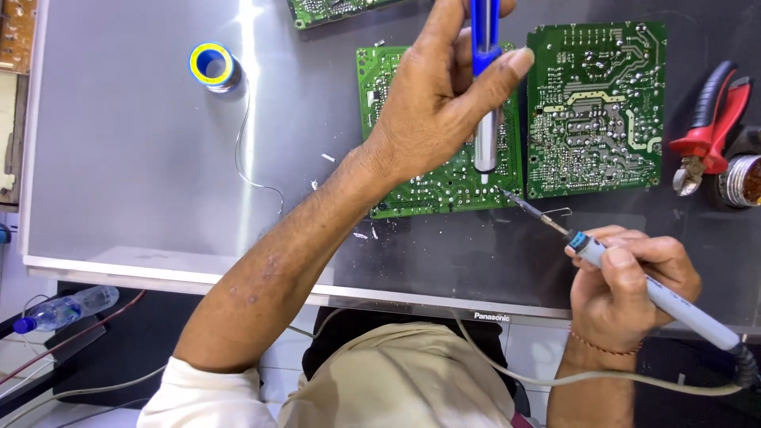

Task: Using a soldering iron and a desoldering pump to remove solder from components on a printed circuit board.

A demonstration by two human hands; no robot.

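Grey worktop [143, 158], left hand [432, 111] fingers clasping desoldering pump [485, 119] over green circuit board [444, 186], right hand [626, 285] gripping soldering iron [634, 281]

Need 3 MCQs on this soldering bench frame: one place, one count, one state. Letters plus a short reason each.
1. Where is the solder spool?
A. Far left of the grey work surface
B. Beside the pliers
C. On a circuit board

2. How many green circuit boards show, whole or in part?
A. One
B. Three
C. Five

3. How does the soldering iron stand?
A. Lying loose on the surface
B. Held in the right hand, tip at the lower edge of the middle board
C. Held in the left hand

Answers:
1 A: the blue and yellow spool stands alone at far left, its wire trailing right.
2 B: the middle board, the right board and a partly cut-off board at the top edge.
3 B: the right hand grips it like a pen; the left hand holds a blue and silver pump instead.
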